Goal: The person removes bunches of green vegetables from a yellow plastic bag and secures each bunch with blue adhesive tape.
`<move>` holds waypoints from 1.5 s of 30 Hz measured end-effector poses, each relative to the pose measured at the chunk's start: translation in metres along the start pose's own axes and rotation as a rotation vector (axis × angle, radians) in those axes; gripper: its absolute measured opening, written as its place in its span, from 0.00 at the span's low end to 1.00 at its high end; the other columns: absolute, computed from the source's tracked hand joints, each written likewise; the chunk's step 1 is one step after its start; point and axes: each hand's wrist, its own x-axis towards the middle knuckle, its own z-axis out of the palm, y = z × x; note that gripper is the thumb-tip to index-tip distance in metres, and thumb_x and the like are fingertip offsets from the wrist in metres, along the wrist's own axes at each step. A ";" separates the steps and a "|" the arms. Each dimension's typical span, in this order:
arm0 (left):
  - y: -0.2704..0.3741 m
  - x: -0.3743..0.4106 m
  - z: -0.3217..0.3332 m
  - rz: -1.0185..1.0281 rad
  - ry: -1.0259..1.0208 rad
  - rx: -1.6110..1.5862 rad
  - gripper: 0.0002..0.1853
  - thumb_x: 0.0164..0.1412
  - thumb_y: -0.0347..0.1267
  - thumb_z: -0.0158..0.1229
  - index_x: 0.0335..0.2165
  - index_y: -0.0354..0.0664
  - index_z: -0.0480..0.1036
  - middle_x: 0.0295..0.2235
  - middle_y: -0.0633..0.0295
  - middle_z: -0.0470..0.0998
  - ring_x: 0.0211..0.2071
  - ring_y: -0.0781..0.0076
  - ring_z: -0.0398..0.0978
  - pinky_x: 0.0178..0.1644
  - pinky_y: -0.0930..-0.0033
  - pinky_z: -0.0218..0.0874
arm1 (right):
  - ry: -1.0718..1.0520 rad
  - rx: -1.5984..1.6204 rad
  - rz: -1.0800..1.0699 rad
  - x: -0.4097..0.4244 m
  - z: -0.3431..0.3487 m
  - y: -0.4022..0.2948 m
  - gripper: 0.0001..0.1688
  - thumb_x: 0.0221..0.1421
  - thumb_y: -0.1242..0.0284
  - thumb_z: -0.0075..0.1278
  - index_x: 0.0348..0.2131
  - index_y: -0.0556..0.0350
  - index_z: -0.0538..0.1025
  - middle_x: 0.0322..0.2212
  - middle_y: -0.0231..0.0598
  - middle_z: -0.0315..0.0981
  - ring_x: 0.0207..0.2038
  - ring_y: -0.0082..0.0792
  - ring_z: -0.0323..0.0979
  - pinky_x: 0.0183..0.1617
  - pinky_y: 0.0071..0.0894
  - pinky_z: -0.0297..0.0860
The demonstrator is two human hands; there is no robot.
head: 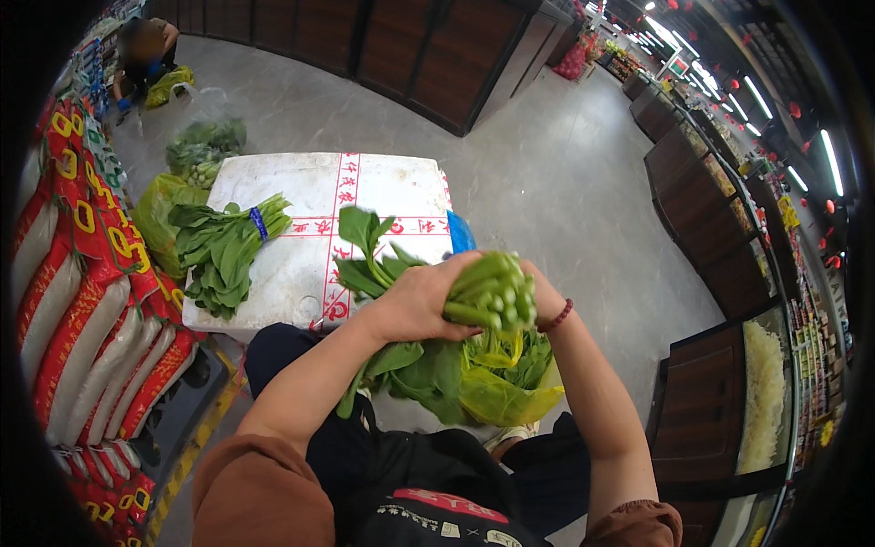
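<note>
Both of my hands hold a bunch of leafy green stalks (pixel 492 290) above my lap, cut ends towards me. My left hand (pixel 420 301) wraps the bunch from the left; my right hand (pixel 543 294) grips its right side and is partly hidden behind it. Some leaves hang below. A tied bunch of greens (pixel 222 256) with a blue band lies on the left of a white foam box (pixel 273 178) bearing red writing. Beneath my hands, a yellow plastic bag (pixel 509 403) holds more greens.
Rice sacks (pixel 75 328) are stacked at the left beside yellow-striped floor tape (pixel 195 444). Bags of greens (pixel 205 147) stand behind the box. A person (pixel 143 51) crouches at the far left. Dark wooden counters (pixel 704 403) line the right; dark panels (pixel 396 55) stand ahead.
</note>
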 end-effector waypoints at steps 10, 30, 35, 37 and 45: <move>-0.070 0.010 0.011 0.010 -0.335 0.794 0.38 0.33 0.35 0.66 0.44 0.32 0.58 0.31 0.53 0.68 0.36 0.57 0.68 0.41 0.62 0.57 | 0.121 0.381 0.049 0.091 -0.004 0.037 0.13 0.50 0.75 0.49 0.35 0.66 0.69 0.29 0.38 0.71 0.33 0.27 0.69 0.40 0.25 0.66; -0.155 0.005 0.027 -0.503 0.111 0.520 0.34 0.34 0.41 0.65 0.35 0.31 0.59 0.26 0.43 0.71 0.30 0.44 0.72 0.35 0.57 0.65 | 0.424 0.086 -0.162 -0.041 0.127 0.095 0.10 0.56 0.74 0.43 0.35 0.64 0.69 0.16 0.29 0.64 0.18 0.17 0.59 0.22 0.17 0.58; -0.169 0.007 0.011 -0.458 0.133 0.544 0.32 0.36 0.41 0.63 0.38 0.33 0.63 0.28 0.46 0.72 0.33 0.49 0.72 0.38 0.57 0.64 | 0.616 0.057 -0.073 -0.075 0.144 0.149 0.08 0.54 0.74 0.45 0.31 0.63 0.72 0.15 0.29 0.66 0.17 0.16 0.60 0.21 0.19 0.58; -0.153 0.010 0.007 -0.454 0.073 0.506 0.35 0.36 0.41 0.63 0.42 0.34 0.63 0.30 0.46 0.73 0.34 0.49 0.72 0.39 0.57 0.64 | 0.665 0.107 -0.033 -0.078 0.122 0.163 0.08 0.53 0.74 0.47 0.30 0.63 0.72 0.16 0.28 0.67 0.19 0.15 0.60 0.22 0.19 0.59; -0.065 0.010 -0.010 -0.355 -0.052 0.136 0.33 0.33 0.36 0.64 0.40 0.32 0.62 0.30 0.46 0.74 0.34 0.54 0.73 0.39 0.65 0.63 | 0.769 -0.157 -0.012 -0.051 0.056 0.176 0.10 0.51 0.73 0.48 0.29 0.66 0.73 0.17 0.39 0.71 0.19 0.21 0.66 0.25 0.22 0.63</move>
